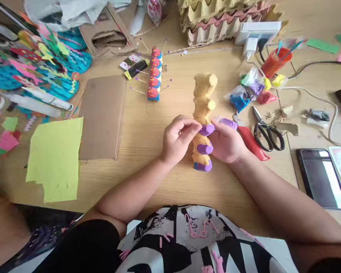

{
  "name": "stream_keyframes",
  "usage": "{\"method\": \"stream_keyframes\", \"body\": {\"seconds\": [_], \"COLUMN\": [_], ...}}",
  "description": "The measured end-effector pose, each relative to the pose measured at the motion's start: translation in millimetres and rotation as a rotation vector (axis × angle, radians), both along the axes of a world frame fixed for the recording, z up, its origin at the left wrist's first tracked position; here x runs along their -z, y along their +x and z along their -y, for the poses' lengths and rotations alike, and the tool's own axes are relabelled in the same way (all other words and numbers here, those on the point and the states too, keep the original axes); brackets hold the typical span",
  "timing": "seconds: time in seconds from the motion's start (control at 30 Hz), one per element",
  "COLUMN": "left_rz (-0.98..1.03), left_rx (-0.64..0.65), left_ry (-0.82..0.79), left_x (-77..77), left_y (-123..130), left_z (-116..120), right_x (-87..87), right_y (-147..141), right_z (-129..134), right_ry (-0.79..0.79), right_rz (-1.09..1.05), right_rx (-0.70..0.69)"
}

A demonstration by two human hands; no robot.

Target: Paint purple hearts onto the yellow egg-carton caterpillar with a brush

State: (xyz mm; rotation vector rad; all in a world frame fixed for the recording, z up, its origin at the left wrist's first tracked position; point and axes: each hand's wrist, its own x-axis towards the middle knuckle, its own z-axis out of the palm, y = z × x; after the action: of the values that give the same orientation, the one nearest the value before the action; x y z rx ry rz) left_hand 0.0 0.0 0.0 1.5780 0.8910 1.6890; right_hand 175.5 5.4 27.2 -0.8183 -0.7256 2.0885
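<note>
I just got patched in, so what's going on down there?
A person has both hands at an orange strip: the left hand and right hand are on either side of its middle bump, fingertips close to the purple clay there. The strip has five bumps; the three nearest the person carry purple, and the far two are plain orange. A red-and-blue figure stands farther off to the left, and scissors lie to the right.
</note>
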Motion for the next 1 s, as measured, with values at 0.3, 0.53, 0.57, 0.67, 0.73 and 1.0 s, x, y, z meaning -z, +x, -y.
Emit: {"method": "stream_keyframes", "body": {"seconds": [0.3, 0.53, 0.57, 0.67, 0.73, 1.0], "left_rz": [0.07, 0.114, 0.112, 0.108, 0.106, 0.256], "left_rx": [-0.066, -0.072, -0.071, -0.066, -0.055, -0.022], "left_ry": [-0.062, -0.142, -0.154, -0.187, -0.205, -0.4], "left_x": [0.9, 3.7, 2.8, -0.2, -1.8, -9.1], "left_y": [4, 6, 7, 7, 7, 12], "left_z": [4, 6, 6, 7, 8, 11], "right_x": [3.0, 2.0, 2.0, 2.7, 3.4, 0.9], "right_y": [-1, -3, -3, -3, -3, -2], "right_z": [2, 2, 2, 2, 2, 2], "right_ry": [0.002, 0.019, 0.02, 0.022, 0.023, 0.013], "right_rz": [0.013, 0.013, 0.012, 0.0, -0.006, 0.006], "right_rx": [-0.05, -0.059, -0.062, -0.068, -0.064, -0.044]}}
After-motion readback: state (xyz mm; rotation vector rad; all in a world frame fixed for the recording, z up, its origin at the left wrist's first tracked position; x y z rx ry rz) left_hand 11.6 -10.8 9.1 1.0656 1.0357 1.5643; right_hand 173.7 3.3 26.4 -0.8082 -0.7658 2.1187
